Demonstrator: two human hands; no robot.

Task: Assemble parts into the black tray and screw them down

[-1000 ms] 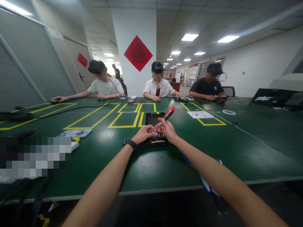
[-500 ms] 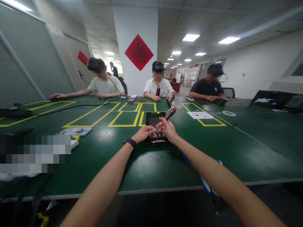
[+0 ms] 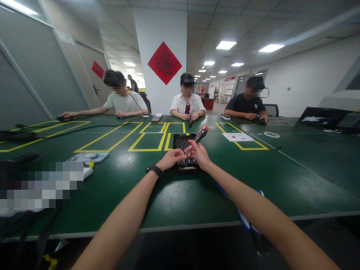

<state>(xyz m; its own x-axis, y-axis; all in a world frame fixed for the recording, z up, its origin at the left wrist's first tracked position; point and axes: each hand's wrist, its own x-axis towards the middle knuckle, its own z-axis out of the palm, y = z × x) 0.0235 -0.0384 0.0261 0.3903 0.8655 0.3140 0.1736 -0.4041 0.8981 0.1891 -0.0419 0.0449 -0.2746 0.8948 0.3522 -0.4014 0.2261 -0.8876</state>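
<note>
My right hand (image 3: 200, 154) is closed around the shaft of a screwdriver (image 3: 201, 134) with a black and red handle. The handle tilts up and away to the right, and the thin metal shaft slants down to the left. At its lower end the fingers of my left hand (image 3: 172, 158) are pinched together on the tip. Whether they also hold a small bit is too small to tell. Just beneath both hands an opened black case (image 3: 183, 141) lies on the table, with rows of small metal pieces in it. My hands hide part of the case.
The green table (image 3: 174, 202) carries yellow tape outlines, a paper sheet (image 3: 237, 137) and a white ring (image 3: 271, 134). At left lie a patterned flat item (image 3: 98, 157) and cables. Three people sit across the table; the middle person (image 3: 188, 103) handles a dark tool.
The screwdriver handle has shifted slightly left and my left fingers have drawn up more tightly at its tip. Across the table, the middle person's dark tool has moved left.
</note>
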